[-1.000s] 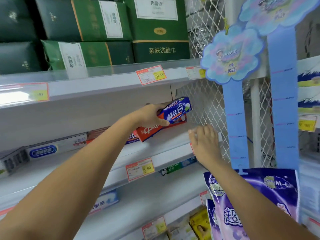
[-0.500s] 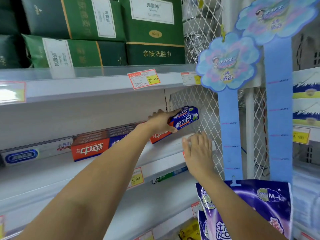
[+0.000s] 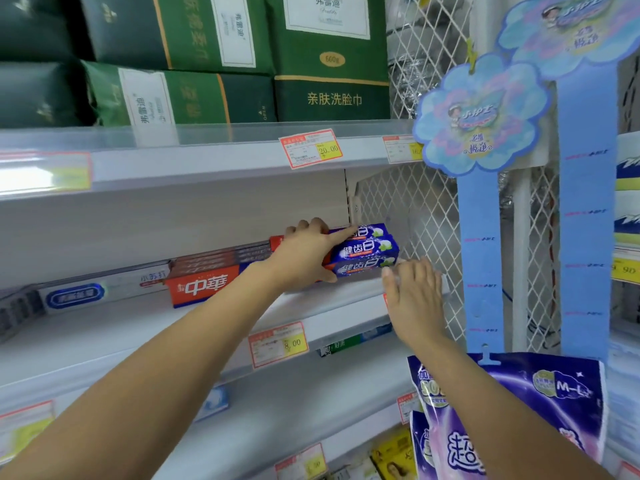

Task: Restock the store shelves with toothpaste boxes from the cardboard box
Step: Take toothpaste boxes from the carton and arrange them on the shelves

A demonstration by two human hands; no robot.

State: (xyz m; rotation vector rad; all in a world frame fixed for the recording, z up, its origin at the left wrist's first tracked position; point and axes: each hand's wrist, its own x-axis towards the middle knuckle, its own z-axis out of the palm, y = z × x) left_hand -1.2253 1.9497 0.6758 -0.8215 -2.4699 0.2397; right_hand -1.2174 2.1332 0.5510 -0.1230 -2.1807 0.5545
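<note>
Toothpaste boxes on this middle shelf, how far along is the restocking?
Done: red toothpaste boxes and a white box lie along the shelf. In hand: the left hand grips stacked blue toothpaste boxes at the shelf's right end, the open right hand beside them. Left: bare shelf front; the cardboard box is out of view, so remaining stock is unknown.

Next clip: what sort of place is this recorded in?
Most likely a supermarket or drugstore aisle: white metal shelves with red-and-yellow paper price tags along their edges, blue cardboard toothpaste boxes gripped by the left hand, and green wrapped face-towel packs stacked above.
</note>
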